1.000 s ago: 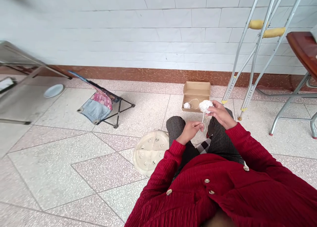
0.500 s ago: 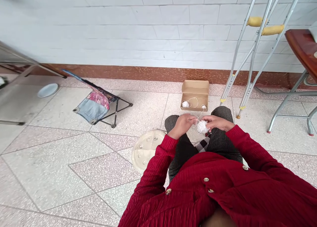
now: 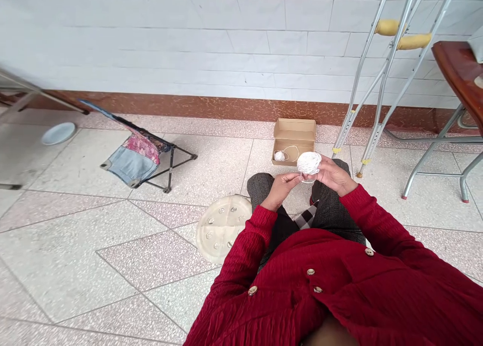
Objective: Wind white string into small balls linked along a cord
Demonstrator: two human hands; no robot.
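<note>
A ball of white yarn point(image 3: 309, 163) is held above my knees by my right hand point(image 3: 335, 176), whose fingers wrap its right side. Just left of the ball, my left hand point(image 3: 281, 189) pinches a strand of the white yarn close to the ball's lower edge. Beyond my hands an open cardboard box point(image 3: 295, 129) stands on the floor by the wall. A smaller white yarn ball point(image 3: 279, 156) lies in its left part, with a loop of yarn beside it. The right part of the box is partly hidden by the held ball.
A round beige stool point(image 3: 217, 230) is beside my left leg. Farther left stand a folding chair point(image 3: 139, 157) and a pale dish point(image 3: 59, 133) on the floor. Metal crutches point(image 3: 381, 91) lean at the right, beside a brown-topped chair point(image 3: 453, 69).
The yarn ball in my right hand has moved up and turned, now covering the box's lower right corner. My left hand has stayed close beside it. The camera view has shifted slightly.
</note>
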